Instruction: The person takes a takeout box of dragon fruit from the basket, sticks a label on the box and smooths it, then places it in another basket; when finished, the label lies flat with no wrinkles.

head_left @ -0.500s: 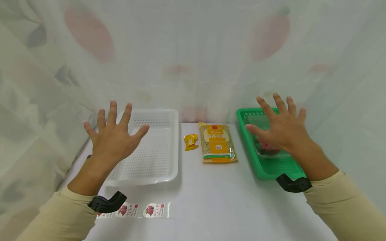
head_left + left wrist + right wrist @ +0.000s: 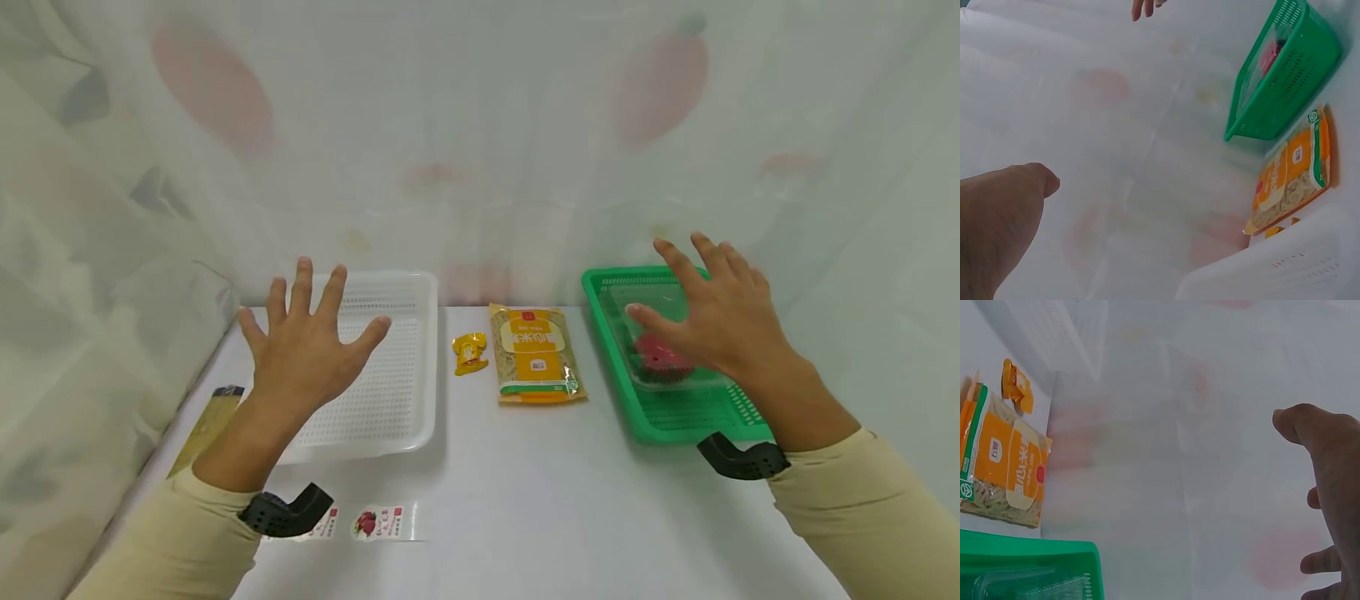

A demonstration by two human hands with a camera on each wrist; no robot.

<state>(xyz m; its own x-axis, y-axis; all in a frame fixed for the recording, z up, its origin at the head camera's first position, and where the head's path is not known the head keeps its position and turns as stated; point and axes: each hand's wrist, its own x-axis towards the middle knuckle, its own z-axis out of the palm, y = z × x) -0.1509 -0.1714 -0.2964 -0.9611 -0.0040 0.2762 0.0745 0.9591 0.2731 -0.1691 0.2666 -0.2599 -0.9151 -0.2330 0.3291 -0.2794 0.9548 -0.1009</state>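
Observation:
My left hand (image 2: 306, 360) is raised with its fingers spread, overlapping the white basket (image 2: 429, 367) in the head view. It holds nothing. Over on the right, my other hand (image 2: 727, 321) hovers above the green basket (image 2: 626, 379), fingers apart and nothing in them. Inside that basket lies a clear plastic box (image 2: 622, 304) with a pink-red item (image 2: 660, 354) in or under it, partly hidden by the right hand. Between the baskets lie a noodle packet (image 2: 536, 354), orange and clear with a green stripe, and a small yellow wrapped packet (image 2: 469, 353).
A strip of stickers (image 2: 378, 522) printed with red fruit lies on the white table (image 2: 525, 500) near the front left. Left of the white basket is a flat yellowish packet (image 2: 210, 425), partly behind the left forearm. A pale patterned curtain (image 2: 480, 125) hangs behind and at the sides.
Both hands have shifted slightly right in the head view, still spread. The view has turned a little, and the yellowish packet at the left now shows. The objects on the table have stayed in place.

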